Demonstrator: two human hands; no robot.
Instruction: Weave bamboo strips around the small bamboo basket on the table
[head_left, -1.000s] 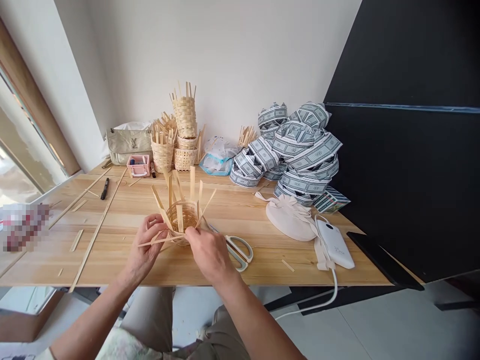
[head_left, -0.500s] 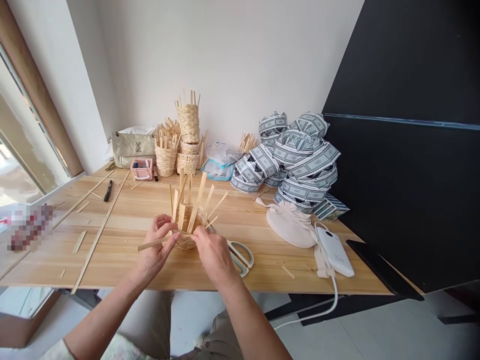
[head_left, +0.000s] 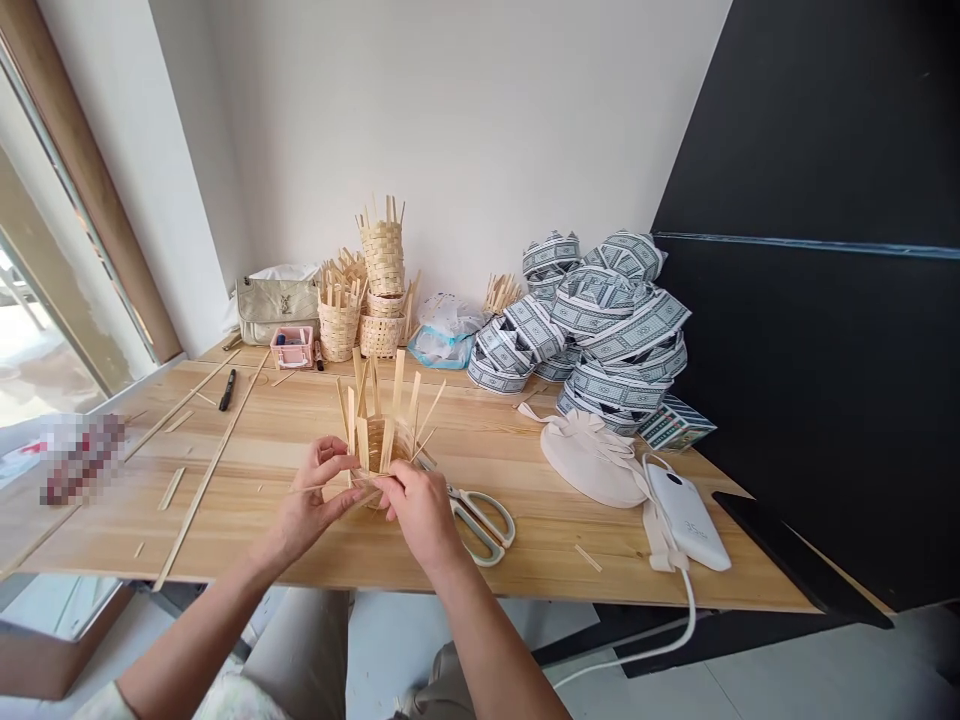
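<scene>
The left hand (head_left: 315, 495) is half closed, its fingers curled and thumb pressed in, pinching the left side of a small bamboo basket (head_left: 381, 447) together with a thin bamboo strip (head_left: 319, 487) that runs out sideways past the hand. The right hand (head_left: 420, 515) is curled too, clasping the front of the basket against the weave. The basket sits between the hands, over the near part of the wooden table (head_left: 525, 560); whether its base touches the table cannot be told. Its long axis stands roughly upright, with bamboo stakes (head_left: 397, 382) rising from it and fanning outward, pointing up and away from the person. White-handled scissors (head_left: 484, 525) lie just right of the right hand. Farther back stand stacked woven baskets (head_left: 382, 262), beside a heap of patterned bands (head_left: 615, 320).
</scene>
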